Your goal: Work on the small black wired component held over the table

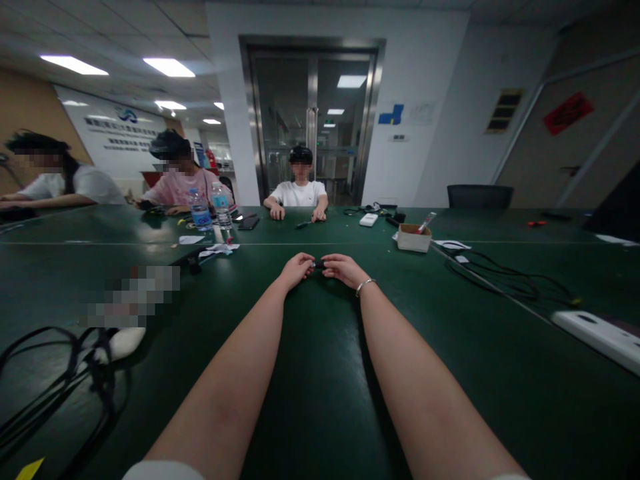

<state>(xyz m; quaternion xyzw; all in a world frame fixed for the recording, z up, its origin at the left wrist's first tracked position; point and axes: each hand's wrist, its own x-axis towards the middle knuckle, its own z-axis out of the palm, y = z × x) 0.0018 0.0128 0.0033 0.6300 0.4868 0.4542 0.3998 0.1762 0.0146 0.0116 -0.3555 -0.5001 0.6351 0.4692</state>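
Both my arms reach out over the dark green table [320, 373], and my hands meet near its middle. Between them is a small black object [319, 265] with a lighter spot at its left end; it is too small to name. My left hand [299, 269] pinches its left end with thumb and fingers. On the other end, the fingers of my right hand [345, 269] are closed. A silver bracelet [365, 287] circles my right wrist. Part of the object is hidden by my fingertips.
Beyond my hands stands a small box [413, 238] holding a stick-like item. Bottles [201, 212] and crumpled paper [220, 249] are at left. Black cables [85, 373] lie near left, more cables [510, 273] at right by a white power strip [597, 337]. Several people sit across the table.
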